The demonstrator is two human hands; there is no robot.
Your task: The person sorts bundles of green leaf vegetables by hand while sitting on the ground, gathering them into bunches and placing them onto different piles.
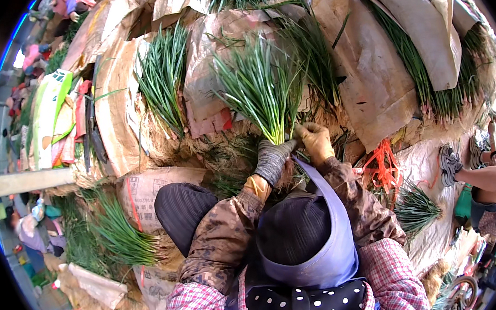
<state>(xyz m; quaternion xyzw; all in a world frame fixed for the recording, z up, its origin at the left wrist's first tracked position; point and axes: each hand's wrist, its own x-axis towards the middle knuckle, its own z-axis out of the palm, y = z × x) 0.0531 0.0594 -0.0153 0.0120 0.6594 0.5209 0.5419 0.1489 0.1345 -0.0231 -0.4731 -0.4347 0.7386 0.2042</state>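
Observation:
My left hand (273, 160), in a grey knit glove, grips the base of an upright bunch of long green chives (261, 87). My right hand (316, 142), in a tan glove, holds the same bunch at its base from the right. The leaves fan upward above both hands. My camouflage sleeves and a purple cap brim fill the lower middle of the view.
Brown paper sacks (115, 101) and more green bunches (163, 74) lie around. A long row of greens (429, 82) runs at the right. Orange ties (381, 165) lie on a sack beside a small bunch (414, 207). Another person's leg and sandal (453, 165) sit at the right.

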